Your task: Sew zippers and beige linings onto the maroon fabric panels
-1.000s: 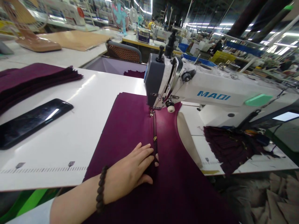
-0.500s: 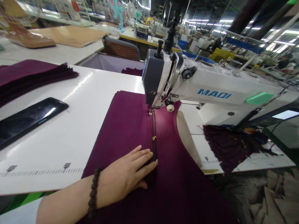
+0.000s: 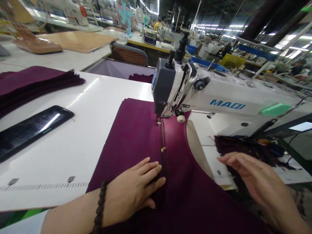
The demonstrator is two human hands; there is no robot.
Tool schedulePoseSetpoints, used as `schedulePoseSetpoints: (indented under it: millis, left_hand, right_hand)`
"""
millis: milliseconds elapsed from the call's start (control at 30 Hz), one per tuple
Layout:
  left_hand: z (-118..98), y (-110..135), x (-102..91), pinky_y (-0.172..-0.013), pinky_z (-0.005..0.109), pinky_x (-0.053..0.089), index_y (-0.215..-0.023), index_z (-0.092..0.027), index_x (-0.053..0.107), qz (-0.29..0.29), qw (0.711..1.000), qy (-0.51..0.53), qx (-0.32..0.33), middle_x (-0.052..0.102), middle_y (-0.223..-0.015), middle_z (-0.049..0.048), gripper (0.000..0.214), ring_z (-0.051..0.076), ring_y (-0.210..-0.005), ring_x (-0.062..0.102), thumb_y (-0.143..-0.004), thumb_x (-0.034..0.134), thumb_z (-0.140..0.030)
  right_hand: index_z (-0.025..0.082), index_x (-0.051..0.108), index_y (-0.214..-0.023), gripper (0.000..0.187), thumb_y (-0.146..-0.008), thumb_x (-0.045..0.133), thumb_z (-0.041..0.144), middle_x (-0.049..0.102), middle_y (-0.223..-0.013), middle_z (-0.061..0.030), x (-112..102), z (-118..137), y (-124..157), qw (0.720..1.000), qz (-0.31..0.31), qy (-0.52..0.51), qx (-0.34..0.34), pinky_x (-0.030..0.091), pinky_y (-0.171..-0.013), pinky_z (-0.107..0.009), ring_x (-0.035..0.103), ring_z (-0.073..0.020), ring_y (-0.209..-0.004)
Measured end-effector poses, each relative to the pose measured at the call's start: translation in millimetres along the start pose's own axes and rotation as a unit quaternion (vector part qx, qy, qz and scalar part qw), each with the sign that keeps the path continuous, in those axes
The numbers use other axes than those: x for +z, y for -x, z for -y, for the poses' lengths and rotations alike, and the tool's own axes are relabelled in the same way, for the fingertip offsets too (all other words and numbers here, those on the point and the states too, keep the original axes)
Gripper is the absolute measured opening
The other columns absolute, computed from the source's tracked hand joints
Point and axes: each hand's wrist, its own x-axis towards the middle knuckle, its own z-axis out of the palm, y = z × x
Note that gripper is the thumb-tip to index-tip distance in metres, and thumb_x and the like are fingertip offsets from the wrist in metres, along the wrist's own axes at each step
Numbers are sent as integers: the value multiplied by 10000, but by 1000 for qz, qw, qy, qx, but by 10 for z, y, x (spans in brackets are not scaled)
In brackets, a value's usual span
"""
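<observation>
Purple fabric panel [image 3: 134,133], on counter [image 3: 56,156], under sewing machine [image 3: 224,97]; left hand [image 3: 134,188] flat upon it, fingers outstretched; right hand [image 3: 262,180] raised, loosely curved, nothing visibly held. Zipper [image 3: 162,136] best kept straight, panel smooth.

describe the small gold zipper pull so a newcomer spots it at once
Find the white sewing machine with blue lettering, then the purple fabric under its head. Follow the dark zipper toward the left hand; short of that hand sits the zipper pull, its shiny gold standing out against the dark zipper.

Dark ceiling [image 3: 219,9], white strip lights [image 3: 207,25], turquoise fan [image 3: 125,16], chair with brown woven back [image 3: 130,55], yellow-edged table [image 3: 159,47]
</observation>
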Motion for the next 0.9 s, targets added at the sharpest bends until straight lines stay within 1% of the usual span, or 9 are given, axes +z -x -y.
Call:
schedulePoseSetpoints:
  millis: [67, 100, 167, 200, 267, 367, 567, 733, 900]
  left_hand:
    - [-2, -7, -4, -981, 478, 364, -1204, -157, 516, 0, 1000, -1, 2, 536, -1210, 155, 472, 297, -1146, 477, -885, 395, -483]
    - [-2, -10, -6, -980, 479, 364, -1204, -159, 515, -1, 1000, -2, 2, 535, -1210, 156, 472, 296, -1148, 476, -884, 397, -485]
    - [-2, -15, -7, -977, 479, 365, -1211, -165, 507, -2, 1000, -6, 1, 537, -1206, 156, 471, 293, -1148, 475, -881, 405, -485]
    - [-1, -16, -6, -976, 477, 367, -1213, -170, 505, -1, 1000, -8, -1, 540, -1202, 153, 466, 290, -1146, 478, -880, 411, -483]
    - [-1, -16, -5, -969, 471, 378, -1207, -173, 508, 5, 1000, -12, 0, 550, -1188, 149, 466, 286, -1136, 488, -876, 417, -489]
    - [-7, -19, -12, -963, 469, 386, -1206, -177, 504, 10, 1000, -18, 1, 555, -1186, 139, 476, 282, -1130, 494, -871, 419, -505]
    - [-41, -62, -83, -922, 482, 420, -1200, -134, 507, 41, 997, -62, 13, 557, -1177, 167, 545, 305, -1099, 518, -788, 584, -483]
    - [-43, -75, -56, -906, 467, 432, -1190, -139, 516, 32, 996, -84, 15, 570, -1163, 165, 566, 300, -1079, 536, -789, 537, -539]
    - [-37, -75, -17, -894, 444, 438, -1167, -147, 535, 3, 996, -82, 21, 592, -1132, 152, 583, 291, -1044, 558, -775, 510, -578]
  right_hand:
    - [241, 612, -926, 247, -903, 382, 327, 642, -955, -40, 91, 239, -20, 996, 42, 39, -73, 523, -780, -312, 613, -180, -901]
    - [264, 593, -1028, 243, -892, 394, 292, 617, -1060, -37, 190, 365, -19, 986, 71, 85, -122, 504, -841, -311, 582, -183, -991]
    - [214, 466, -1245, 378, -878, 379, 211, 485, -1275, -60, 479, 557, -1, 947, 164, 137, -241, 456, -932, -315, 471, -186, -1158]
    - [169, 390, -1312, 443, -871, 355, 167, 403, -1346, -71, 646, 604, 11, 931, 193, 166, -263, 401, -994, -348, 392, -190, -1227]
    - [113, 344, -1337, 476, -862, 317, 121, 322, -1394, -82, 952, 596, 28, 914, 211, 208, -277, 330, -1041, -409, 280, -200, -1292]
    - [100, 341, -1336, 473, -864, 316, 128, 321, -1394, -89, 1199, 464, 29, 907, 216, 247, -264, 301, -1042, -465, 260, -204, -1299]
    - [118, 336, -1339, 472, -868, 317, 140, 329, -1392, -70, 1176, 400, 18, 896, 215, 279, -270, 305, -1024, -504, 275, -199, -1289]
    - [131, 318, -1348, 478, -870, 312, 145, 305, -1405, -45, 1177, 384, 10, 887, 220, 298, -275, 305, -1022, -509, 256, -188, -1297]
    - [124, 338, -1337, 474, -864, 308, 137, 332, -1390, -51, 1168, 374, -5, 880, 208, 312, -290, 344, -993, -516, 293, -200, -1280]
